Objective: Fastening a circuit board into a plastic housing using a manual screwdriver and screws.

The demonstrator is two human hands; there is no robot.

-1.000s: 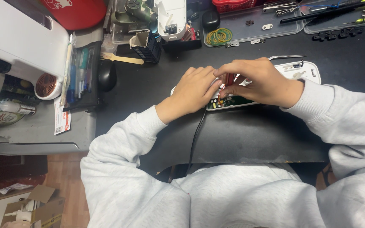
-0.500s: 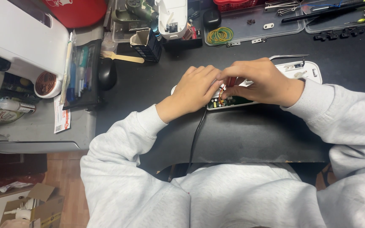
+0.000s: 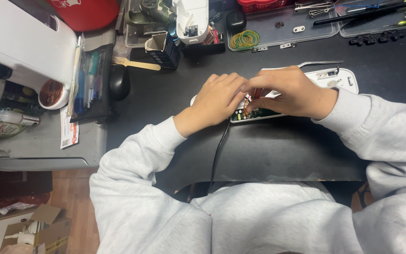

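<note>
An opened white plastic device point(image 3: 339, 80) lies on the black desk mat point(image 3: 283, 150), with a green circuit board point(image 3: 254, 114) and red and orange wires showing between my hands. My left hand point(image 3: 219, 99) rests on its left end, fingers curled over the board. Meeting it from the right, my right hand point(image 3: 290, 91) pinches the wires above the board. A black cable point(image 3: 218, 153) runs from the device toward my lap. Metal tweezers point(image 3: 319, 63) lie just behind the device.
A black mouse point(image 3: 119, 81) and a wooden fork point(image 3: 137, 64) lie at the left. A white machine point(image 3: 24, 47) stands far left. Clear trays point(image 3: 283, 28) with rubber bands, screws and tools line the back edge, beside a white handheld tool point(image 3: 191, 19).
Both hands stay on the device; the fingers have shifted slightly among the wires. The view is nearly the same.
</note>
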